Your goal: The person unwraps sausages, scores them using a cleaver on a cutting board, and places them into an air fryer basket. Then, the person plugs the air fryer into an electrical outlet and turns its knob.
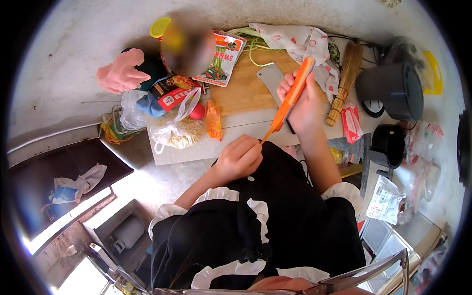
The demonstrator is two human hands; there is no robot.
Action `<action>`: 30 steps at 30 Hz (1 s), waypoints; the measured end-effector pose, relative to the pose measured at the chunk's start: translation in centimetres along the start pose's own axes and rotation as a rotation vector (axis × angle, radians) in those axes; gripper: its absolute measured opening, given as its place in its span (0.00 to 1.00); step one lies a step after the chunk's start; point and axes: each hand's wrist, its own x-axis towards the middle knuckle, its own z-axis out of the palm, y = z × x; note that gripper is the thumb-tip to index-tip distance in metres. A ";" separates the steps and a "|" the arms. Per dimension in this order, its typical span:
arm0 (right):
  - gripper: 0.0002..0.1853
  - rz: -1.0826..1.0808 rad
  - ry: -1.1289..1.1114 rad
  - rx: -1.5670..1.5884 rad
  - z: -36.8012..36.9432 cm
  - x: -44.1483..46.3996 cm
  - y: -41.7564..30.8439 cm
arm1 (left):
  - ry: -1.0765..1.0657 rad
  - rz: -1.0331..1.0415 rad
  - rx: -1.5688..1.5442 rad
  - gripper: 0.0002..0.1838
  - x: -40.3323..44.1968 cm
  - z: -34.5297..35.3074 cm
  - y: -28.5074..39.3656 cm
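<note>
My right hand point(306, 101) is wrapped round a long orange piece point(293, 96) that looks like a carrot, held tilted above the counter edge. At its thin lower end, the fingers of my left hand point(239, 156) are closed in a pinch on the tip. Behind my right hand a cleaver point(271, 78) lies partly on the wooden cutting board point(236, 96), its handle mostly hidden. Left of the board sits an orange packet point(213, 120) on the counter point(246, 129).
On the left are a knotted bag of yellowish food point(177, 132), a red round thing point(197, 111) and a pink cloth point(123, 71). A seasoning packet point(221, 59) lies behind. A straw brush point(345, 81), a dark pot point(391, 91) and a black pan point(388, 146) are at right.
</note>
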 end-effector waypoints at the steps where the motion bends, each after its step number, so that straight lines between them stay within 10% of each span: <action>1: 0.20 -0.018 0.014 -0.013 0.1 0.2 -0.4 | 0.014 -0.013 -0.012 0.11 -0.4 -0.1 0.1; 17: 0.16 -0.177 0.094 0.152 -2.2 2.3 -3.6 | -0.009 -0.114 -0.064 0.12 -6.7 -2.6 -0.6; 24: 0.15 -0.075 0.106 -0.685 -1.2 -1.3 -0.1 | 0.174 -0.166 0.106 0.14 -1.8 -3.3 -1.7; 30: 0.13 0.117 -0.154 -0.703 -0.5 -2.5 3.2 | 0.292 -0.591 -0.268 0.05 4.4 -1.6 -2.1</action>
